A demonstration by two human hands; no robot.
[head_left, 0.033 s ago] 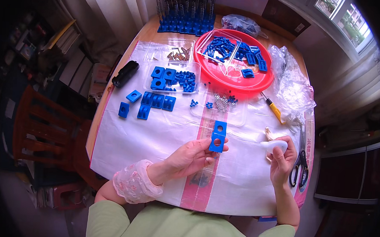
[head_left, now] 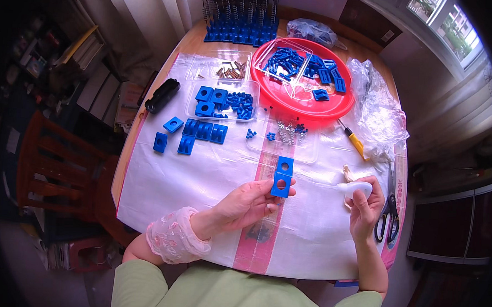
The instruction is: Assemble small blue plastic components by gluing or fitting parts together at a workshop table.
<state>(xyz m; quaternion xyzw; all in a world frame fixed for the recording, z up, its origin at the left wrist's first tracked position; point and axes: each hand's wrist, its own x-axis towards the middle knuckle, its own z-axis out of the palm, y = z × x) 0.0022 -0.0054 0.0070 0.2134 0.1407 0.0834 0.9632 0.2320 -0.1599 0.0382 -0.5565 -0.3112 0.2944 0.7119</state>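
Observation:
My left hand (head_left: 246, 205) pinches a blue plastic bracket (head_left: 284, 175) with two round holes and holds it up over the white sheet. To its right, my right hand (head_left: 365, 210) is closed round a small white squeeze bottle (head_left: 359, 188). A thin pale nozzle seems to point left from the bottle toward the bracket; whether it touches is too faint to see. A beige crumpled piece (head_left: 347, 173) lies just behind the bottle. Several loose blue blocks (head_left: 204, 131) sit on the sheet, farther off to the left.
Scissors (head_left: 389, 214) and a yellow-handled screwdriver (head_left: 356, 145) lie at the right. Farther back are a red basin (head_left: 346, 106) of blue parts, clear boxes (head_left: 255, 93), crumpled plastic (head_left: 378, 119) and a blue rack of springs (head_left: 241, 36). A black case (head_left: 163, 96) lies left.

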